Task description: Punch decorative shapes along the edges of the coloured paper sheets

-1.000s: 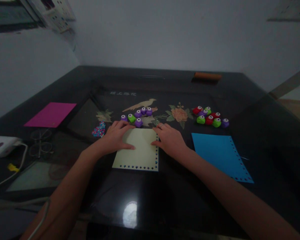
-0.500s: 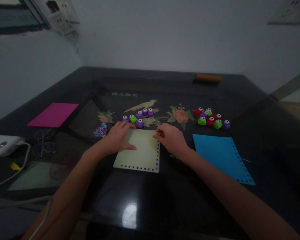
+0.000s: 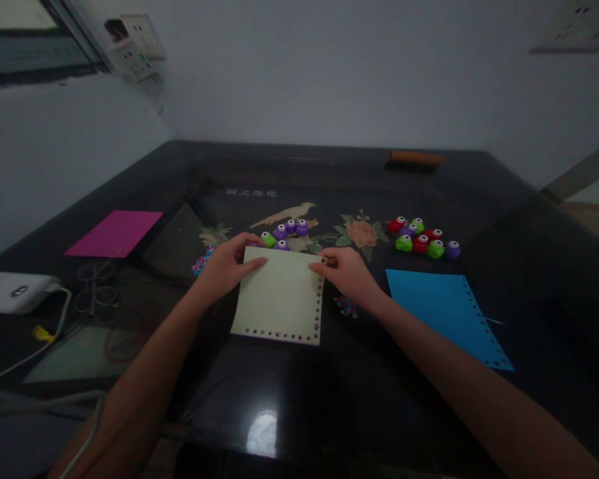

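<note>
A pale yellow sheet [image 3: 279, 296] has small dark shapes along its bottom and right edges, and its far edge is raised off the table. My left hand [image 3: 229, 263] pinches the far left corner, thumb on top and fingers behind. At the far right corner, my right hand [image 3: 342, 269] grips the sheet between thumb and fingers. Small pink and blue pieces [image 3: 347, 307] lie just below my right hand. Another pile of such pieces [image 3: 199, 261] is partly hidden by my left hand. Purple and green eye-topped figures [image 3: 281, 233] stand behind the sheet.
A blue sheet [image 3: 442, 309] with dotted edges lies at the right, below several eye-topped figures [image 3: 419, 243]. On the left are a magenta sheet [image 3: 117, 233], a white device [image 3: 14, 293] with a cable, and glasses [image 3: 94, 293]. A brown roll [image 3: 416, 158] lies at the back.
The far edge of the yellow sheet has risen off the table. My left hand has gone from lying spread on the sheet to pinching its corner. The view has shifted slightly.
</note>
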The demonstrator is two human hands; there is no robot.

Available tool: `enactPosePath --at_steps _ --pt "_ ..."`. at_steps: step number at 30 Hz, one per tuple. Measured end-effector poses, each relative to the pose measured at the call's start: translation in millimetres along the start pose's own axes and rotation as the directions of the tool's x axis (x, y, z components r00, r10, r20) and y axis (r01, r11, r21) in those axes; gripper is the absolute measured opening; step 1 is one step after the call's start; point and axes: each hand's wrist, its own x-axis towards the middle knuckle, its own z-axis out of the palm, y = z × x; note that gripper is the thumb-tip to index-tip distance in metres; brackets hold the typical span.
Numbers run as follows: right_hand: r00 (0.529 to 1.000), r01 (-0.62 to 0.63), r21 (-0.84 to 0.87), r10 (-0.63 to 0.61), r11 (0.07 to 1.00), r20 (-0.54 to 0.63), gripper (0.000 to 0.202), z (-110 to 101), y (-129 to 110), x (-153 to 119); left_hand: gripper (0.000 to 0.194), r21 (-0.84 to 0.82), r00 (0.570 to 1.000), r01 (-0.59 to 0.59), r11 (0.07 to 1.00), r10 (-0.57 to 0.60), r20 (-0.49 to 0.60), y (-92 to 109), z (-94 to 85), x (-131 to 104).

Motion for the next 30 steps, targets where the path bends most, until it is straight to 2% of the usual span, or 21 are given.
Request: enactPosePath --at_steps 3,5,8,12,15,19,22,26,30 --pt "0.999 -0.024 0.132 0.021 0.991 0.028 0.022 -4.9 2.0 1.2 0.037 -0.227 0.991 0.135 0.964 -0.135 0.018 4.7 0.7 -0.7" --pt "0.997 -0.058 0.219 0.045 0.974 0.061 0.022 -9.7 3.5 2.0 0.039 -0.315 0.981 0.192 0.929 -0.19 0.037 8.3 2.6 -1.9" --pt "0.992 -0.108 0.323 0.082 0.94 0.091 0.02 -19.3 7.5 3.4 0.042 -0.445 0.976 0.218 0.869 -0.206 0.075 12.8 8.0 -4.8" --pt "0.991 -0.134 0.399 0.112 0.907 0.078 0.019 -35.9 15.4 4.4 0.045 -0.584 0.965 0.257 0.77 -0.176 0.194 18.1 20.1 -9.9" --pt "0.986 -0.165 0.4 0.149 0.901 0.072 0.019 -49.8 20.7 4.1 0.042 -0.599 0.951 0.287 0.748 -0.148 0.27 23.3 29.1 -14.3" --pt "0.986 -0.161 0.363 0.135 0.918 0.097 0.022 -66.5 26.1 3.5 0.037 -0.555 0.918 0.313 0.77 -0.096 0.385 30.6 38.7 -21.2" --pt "0.98 -0.172 0.323 0.13 0.931 0.15 0.022 -76.0 28.2 3.0 0.035 -0.486 0.869 0.345 0.803 -0.077 0.49 35.1 45.6 -27.4" --pt "0.97 -0.2 0.32 0.141 0.926 0.198 0.024 -82.8 28.1 1.9 0.038 -0.418 0.782 0.356 0.836 -0.021 0.623 42.6 52.3 -35.1" --pt "0.96 -0.222 0.353 0.142 0.909 0.24 0.021 -84.2 26.8 1.1 0.037 -0.408 0.724 0.379 0.831 0.008 0.69 49.2 53.8 -39.4"
